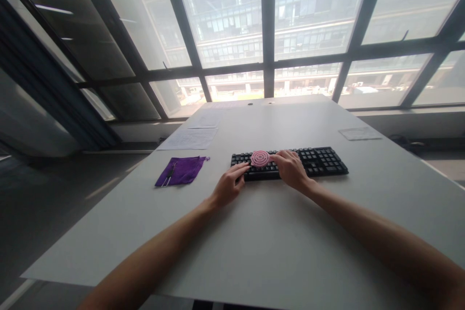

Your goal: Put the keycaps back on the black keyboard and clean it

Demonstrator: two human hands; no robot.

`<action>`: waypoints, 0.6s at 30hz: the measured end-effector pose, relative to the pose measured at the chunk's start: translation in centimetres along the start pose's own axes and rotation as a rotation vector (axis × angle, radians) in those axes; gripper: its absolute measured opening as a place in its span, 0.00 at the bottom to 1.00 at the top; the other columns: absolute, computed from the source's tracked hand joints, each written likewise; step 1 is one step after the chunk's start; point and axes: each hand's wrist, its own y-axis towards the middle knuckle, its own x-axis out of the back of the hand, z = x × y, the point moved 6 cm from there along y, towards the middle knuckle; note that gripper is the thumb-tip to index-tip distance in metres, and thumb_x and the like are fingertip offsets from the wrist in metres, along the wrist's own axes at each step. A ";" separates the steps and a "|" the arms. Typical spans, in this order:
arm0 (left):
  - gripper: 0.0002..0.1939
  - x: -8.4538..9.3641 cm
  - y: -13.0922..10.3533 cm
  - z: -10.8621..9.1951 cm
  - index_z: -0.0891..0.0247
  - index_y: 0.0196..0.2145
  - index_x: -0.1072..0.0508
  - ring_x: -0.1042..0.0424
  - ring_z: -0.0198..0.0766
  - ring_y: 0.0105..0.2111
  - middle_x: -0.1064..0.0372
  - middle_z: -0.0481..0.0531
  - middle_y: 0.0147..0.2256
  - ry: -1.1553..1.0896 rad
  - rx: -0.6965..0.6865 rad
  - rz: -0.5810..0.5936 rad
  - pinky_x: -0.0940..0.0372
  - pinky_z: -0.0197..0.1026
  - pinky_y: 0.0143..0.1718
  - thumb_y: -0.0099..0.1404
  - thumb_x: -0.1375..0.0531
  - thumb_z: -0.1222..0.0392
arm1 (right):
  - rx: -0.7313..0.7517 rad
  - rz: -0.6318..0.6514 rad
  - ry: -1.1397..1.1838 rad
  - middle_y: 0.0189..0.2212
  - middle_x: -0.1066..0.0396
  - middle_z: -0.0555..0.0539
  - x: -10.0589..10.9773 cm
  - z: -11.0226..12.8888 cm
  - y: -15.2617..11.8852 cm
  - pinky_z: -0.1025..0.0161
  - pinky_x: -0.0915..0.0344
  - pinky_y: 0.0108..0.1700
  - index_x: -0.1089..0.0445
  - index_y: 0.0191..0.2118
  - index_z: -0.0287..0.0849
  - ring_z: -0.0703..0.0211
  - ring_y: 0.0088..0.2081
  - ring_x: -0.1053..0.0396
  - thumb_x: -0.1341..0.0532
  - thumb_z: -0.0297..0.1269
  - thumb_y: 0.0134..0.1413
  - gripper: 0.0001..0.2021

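Observation:
A black keyboard [321,161] lies on the white table [232,252]. On its left part rests a round pink brush [260,158] with concentric rings on top and bristles facing the keys. My right hand [292,170] is over the middle of the keyboard, closed, its fingertips pinching the brush's right edge. At the keyboard's left front corner is my left hand [229,185], its fingers slightly apart and touching the front edge, holding nothing.
Left of the keyboard lies a purple pouch [187,170] with a black, metal-ended item [170,174] on it. Paper sheets [189,139] lie farther back on the left. A flat greyish sheet [359,133] is at the right. Windows stand beyond the table.

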 end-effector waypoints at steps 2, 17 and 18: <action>0.22 0.0 0.0 0.1 0.61 0.57 0.25 0.32 0.46 0.61 0.30 0.56 0.59 0.001 0.004 -0.001 0.37 0.55 0.65 0.68 0.46 0.69 | 0.000 -0.006 0.006 0.39 0.26 0.45 0.0 0.0 0.0 0.57 0.45 0.46 0.24 0.50 0.48 0.52 0.41 0.34 0.46 0.27 0.67 0.15; 0.22 0.1 0.1 0.0 0.61 0.57 0.25 0.31 0.46 0.59 0.29 0.56 0.58 -0.006 0.014 -0.011 0.36 0.55 0.64 0.67 0.46 0.69 | 0.090 0.046 0.074 0.39 0.26 0.46 -0.6 0.3 0.0 0.58 0.44 0.47 0.24 0.50 0.48 0.54 0.41 0.33 0.45 0.27 0.67 0.15; 0.22 0.1 0.1 -0.1 0.61 0.56 0.25 0.30 0.46 0.59 0.29 0.57 0.57 -0.006 0.015 -0.015 0.36 0.55 0.64 0.67 0.45 0.69 | 0.097 0.053 0.080 0.39 0.26 0.45 -0.6 0.4 0.0 0.58 0.44 0.47 0.24 0.50 0.48 0.54 0.41 0.33 0.45 0.27 0.67 0.15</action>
